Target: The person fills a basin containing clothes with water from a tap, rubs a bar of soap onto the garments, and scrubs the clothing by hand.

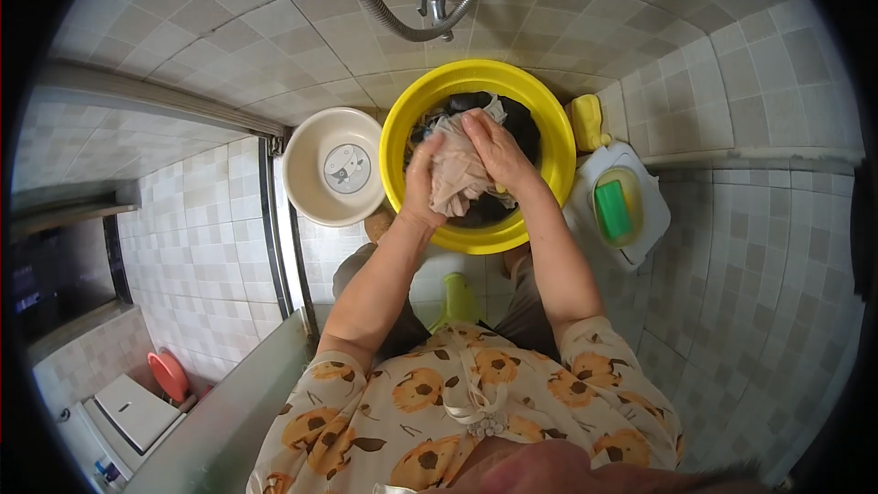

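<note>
Both my hands are over a large yellow basin (395,128), pressing a bunched pale pinkish cloth (457,172) between them. My left hand (422,181) is wrapped against the cloth's left side. On its upper right side lies my right hand (498,151), fingers together over the fabric. Beneath the cloth, dark wet-looking clothes (523,133) fill the basin, partly covered by my hands. A grey-white bit of fabric shows at the far side of the bundle.
A cream basin (297,165) stands left of the yellow one. At right, a green soap bar (614,210) sits in a dish on a white stool (654,210), near a yellow object (588,121). A tap (430,0) and hose (366,0) are above. A glass panel (238,421) is at lower left.
</note>
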Demonstrator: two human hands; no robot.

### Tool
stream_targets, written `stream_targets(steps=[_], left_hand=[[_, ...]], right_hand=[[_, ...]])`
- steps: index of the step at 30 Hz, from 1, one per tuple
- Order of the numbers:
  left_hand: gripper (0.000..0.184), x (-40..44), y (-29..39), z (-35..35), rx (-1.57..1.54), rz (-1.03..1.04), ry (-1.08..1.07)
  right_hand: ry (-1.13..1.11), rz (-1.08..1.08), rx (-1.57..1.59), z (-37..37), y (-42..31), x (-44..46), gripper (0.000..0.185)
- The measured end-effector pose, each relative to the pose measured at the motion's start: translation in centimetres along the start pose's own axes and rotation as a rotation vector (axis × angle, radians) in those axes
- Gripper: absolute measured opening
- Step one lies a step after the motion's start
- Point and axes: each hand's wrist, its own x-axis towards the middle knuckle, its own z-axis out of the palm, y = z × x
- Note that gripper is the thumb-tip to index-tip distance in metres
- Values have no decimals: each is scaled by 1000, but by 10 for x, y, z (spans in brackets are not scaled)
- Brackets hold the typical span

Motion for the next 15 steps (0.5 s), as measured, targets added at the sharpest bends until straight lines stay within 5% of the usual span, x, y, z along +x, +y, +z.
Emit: stream_targets(steps=[2, 3, 8, 11, 12, 14, 15], left_hand=[[56, -5, 18, 25, -175, 149, 52], [71, -3, 27, 17, -82, 133, -49], [68, 11, 32, 5, -15, 104, 156], [60, 14, 26, 6, 9, 67, 256], [60, 24, 14, -9, 9, 66, 255], [52, 45, -20, -39, 512, 650, 145], [41, 17, -21, 3, -361, 430, 189]], right_hand=[[-81, 431, 264, -1, -12, -5, 42], [-106, 439, 396, 1, -9, -7, 41], [146, 384, 224, -16, -11, -6, 38], [621, -235, -421, -9, -7, -3, 39], [478, -244, -485, 5, -28, -13, 40], [160, -717, -748, 27, -60, -15, 42], [158, -705, -743, 31, -52, -15, 42]])
